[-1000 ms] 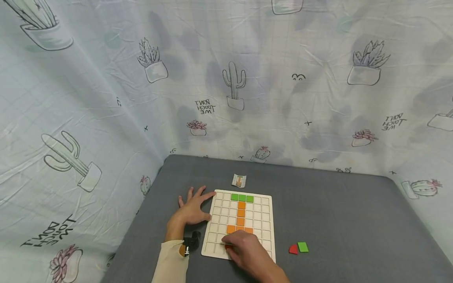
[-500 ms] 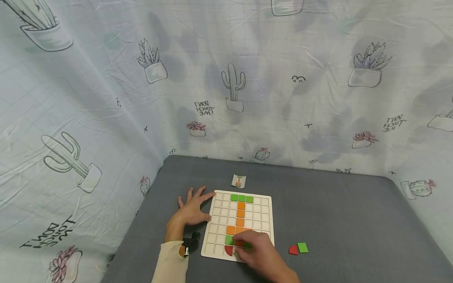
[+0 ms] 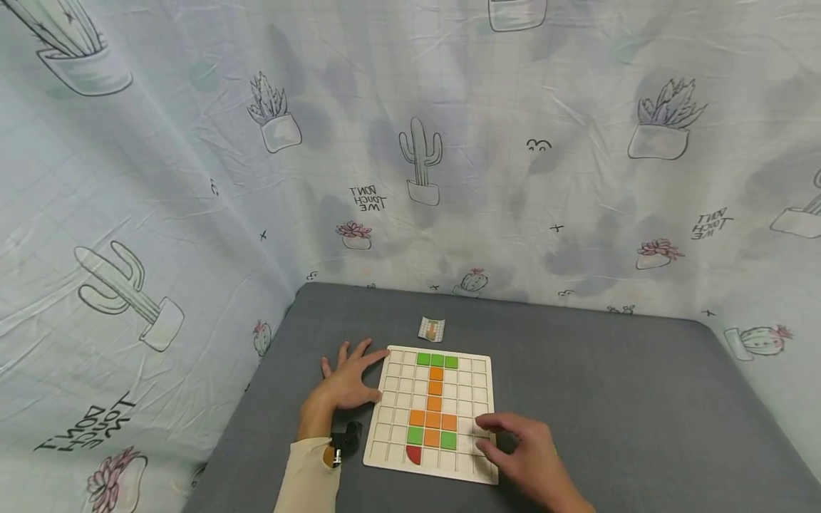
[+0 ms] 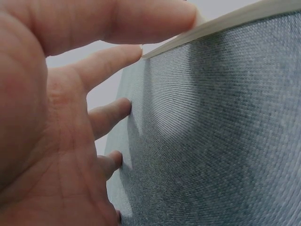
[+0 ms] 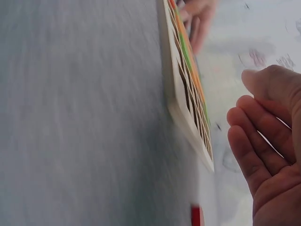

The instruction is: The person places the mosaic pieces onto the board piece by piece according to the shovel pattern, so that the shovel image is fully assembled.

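Note:
A pale wooden grid board (image 3: 398, 377) lies on the grey table. My left hand (image 3: 346, 385) is spread at its left side, thumb and index finger touching the edge; the left wrist view shows the thumb (image 4: 155, 21) against the rim. Above the board's right edge is my right hand (image 3: 529, 452), thumb and fingers apart with nothing between them. Green squares (image 3: 437, 360) form a top row, orange squares (image 3: 434, 404) run down the middle, and a red quarter-round tile (image 3: 414, 454) sits in the bottom row. In the right wrist view, a loose red tile (image 5: 196, 215) shows at the bottom.
A small printed picture card (image 3: 432, 329) lies behind the board. The grey tabletop (image 3: 609, 385) extends to the right. A cloth with cactus prints (image 3: 487, 178) hangs behind and to the left of the table.
My right hand has left the red quarter-round tile in the bottom row and moved right to the board's edge. It now hides the loose red and green tiles. My left hand stays put.

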`<action>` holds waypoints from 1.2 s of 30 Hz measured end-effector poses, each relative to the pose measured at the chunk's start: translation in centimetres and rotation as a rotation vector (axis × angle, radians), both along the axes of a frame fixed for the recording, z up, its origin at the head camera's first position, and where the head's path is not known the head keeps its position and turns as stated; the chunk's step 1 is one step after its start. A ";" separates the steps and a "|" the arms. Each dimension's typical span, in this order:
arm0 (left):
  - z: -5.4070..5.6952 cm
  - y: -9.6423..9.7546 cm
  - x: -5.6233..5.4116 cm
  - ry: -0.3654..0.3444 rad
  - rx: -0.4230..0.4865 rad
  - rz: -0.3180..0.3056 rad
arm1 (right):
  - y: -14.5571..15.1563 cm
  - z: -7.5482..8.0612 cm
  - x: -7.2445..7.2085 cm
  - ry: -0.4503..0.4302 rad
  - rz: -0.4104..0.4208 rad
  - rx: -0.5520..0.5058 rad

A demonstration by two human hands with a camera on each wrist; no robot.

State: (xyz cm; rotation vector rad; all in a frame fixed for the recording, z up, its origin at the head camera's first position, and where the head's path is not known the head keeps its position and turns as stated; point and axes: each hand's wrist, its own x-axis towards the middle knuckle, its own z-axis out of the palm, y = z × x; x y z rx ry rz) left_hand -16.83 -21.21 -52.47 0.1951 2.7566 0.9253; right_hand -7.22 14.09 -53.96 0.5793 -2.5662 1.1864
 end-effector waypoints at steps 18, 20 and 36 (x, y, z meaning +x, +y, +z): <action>0.0 0.0 0.1 -0.004 0.012 -0.002 | 7.6 0.4 0.9 -0.132 -0.136 -0.034; -0.1 0.0 0.1 -0.002 0.015 -0.002 | 8.4 0.5 0.9 -0.171 -0.148 -0.021; -0.1 0.1 0.1 -0.001 0.009 0.002 | 10.7 -0.9 0.5 -0.211 -0.143 0.038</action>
